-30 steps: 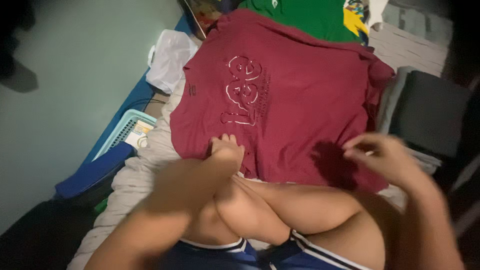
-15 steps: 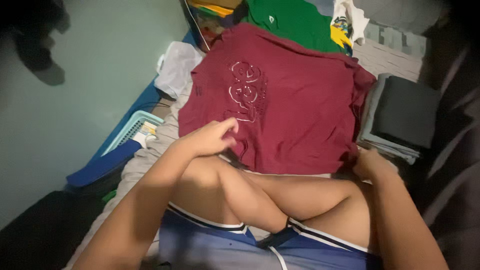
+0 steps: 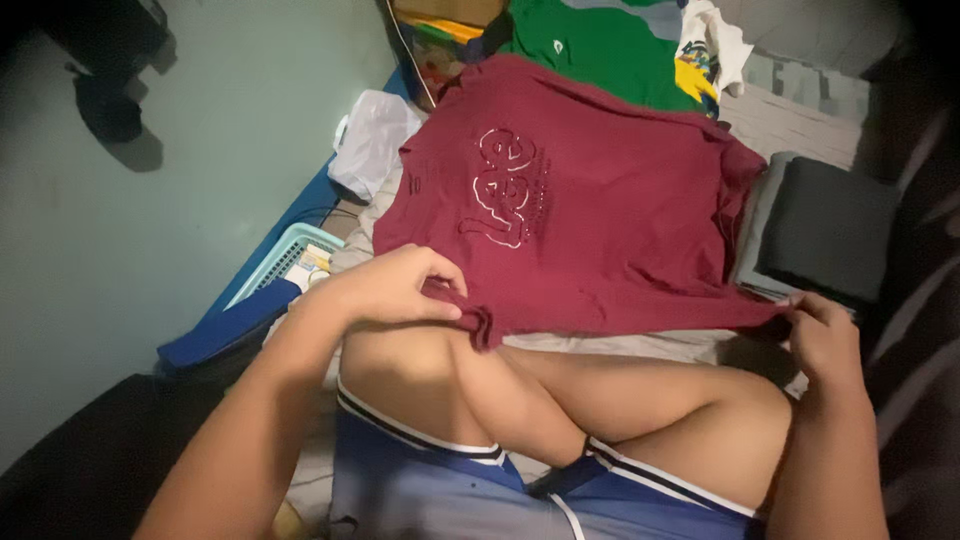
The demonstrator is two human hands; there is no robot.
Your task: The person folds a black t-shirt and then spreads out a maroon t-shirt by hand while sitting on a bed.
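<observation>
The maroon T-shirt [image 3: 590,215] lies spread flat across the centre and upper centre of the frame, on a pale bedsheet [image 3: 620,345], with its hem toward the lower edge and its collar toward the top. A raised outline print sits left of the shirt's centre.

Left hand [image 3: 385,290], centre left of the frame: the fingers are curled closed and pinch the lower left corner of the hem, where the cloth bunches into a small knot. Right hand [image 3: 825,335], right of the frame: thumb and fingertips are closed on the lower right corner of the hem. The hem runs nearly taut between the two grips.

Handling judgement: the fabric appears light, soft and limp. It likely has no stiffness of its own and sags wherever it is unsupported. It does not look slippery or fragile. The best hold points are the hem corners, side seams or shoulders, since a pinch in mid-panel only gathers wrinkles.

Nearby: a green garment [image 3: 590,45] at the top, a folded dark pile [image 3: 825,230] at the right, and a light blue basket [image 3: 275,265] at the left.
</observation>
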